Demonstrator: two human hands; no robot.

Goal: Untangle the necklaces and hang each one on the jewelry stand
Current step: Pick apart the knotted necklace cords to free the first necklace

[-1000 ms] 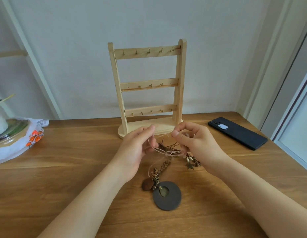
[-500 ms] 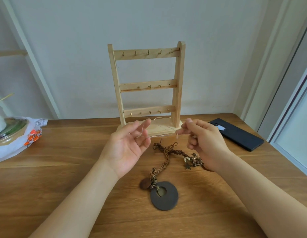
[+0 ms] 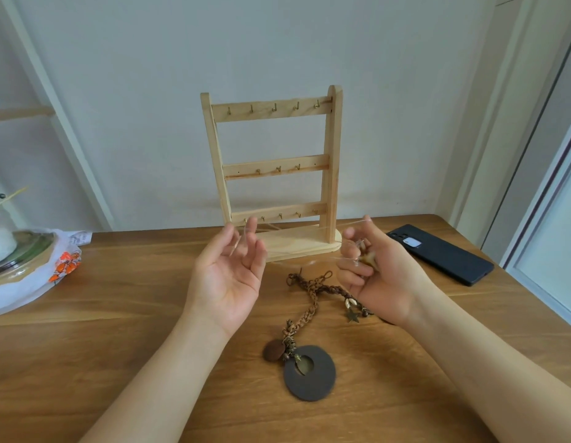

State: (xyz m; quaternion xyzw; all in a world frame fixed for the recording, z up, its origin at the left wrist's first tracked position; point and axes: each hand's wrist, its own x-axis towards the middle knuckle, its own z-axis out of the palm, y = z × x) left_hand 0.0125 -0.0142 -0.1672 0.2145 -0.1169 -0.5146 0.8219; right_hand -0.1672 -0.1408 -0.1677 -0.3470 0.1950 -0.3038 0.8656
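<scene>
Nearby, a phone lies beside the jewelry stand.

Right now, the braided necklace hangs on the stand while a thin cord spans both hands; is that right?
No: in the head view the braided necklace lies on the table before the stand; the thin cord does span left hand and right hand.

My left hand is raised palm-up, fingers relaxed and spread. My right hand faces it, fingers curled round a clear necklace. Both forearms reach forward.
</scene>
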